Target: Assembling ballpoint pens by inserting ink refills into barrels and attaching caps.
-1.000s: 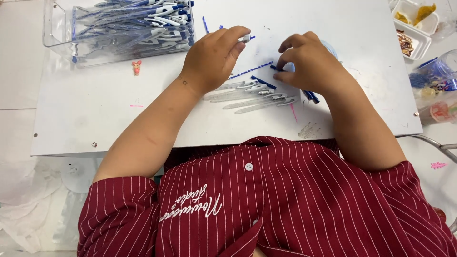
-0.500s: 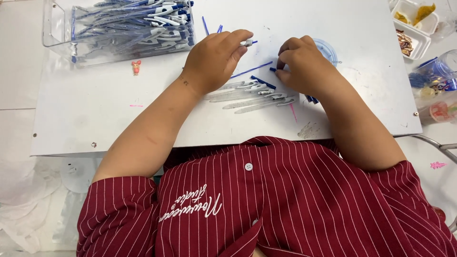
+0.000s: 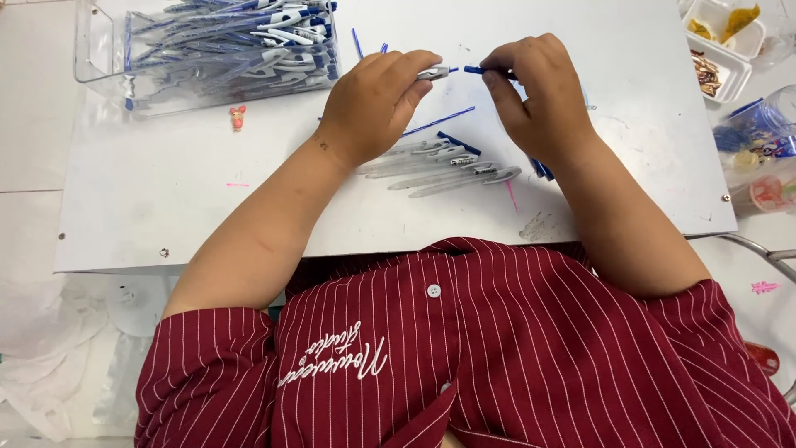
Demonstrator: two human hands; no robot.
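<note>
Near the top middle of the frame, left hand (image 3: 373, 104) pinching a clear pen barrel (image 3: 434, 73), right hand (image 3: 539, 95) pinching a small blue part (image 3: 474, 70) just beside its tip; not yet joined, more barrels (image 3: 448, 166) waiting below, many pens in the clear box (image 3: 99, 50) upper left.

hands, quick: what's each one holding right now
Left hand: fingers closed on a clear pen barrel.
Right hand: fingers closed on a small blue pen part, held at the barrel's tip.
</note>
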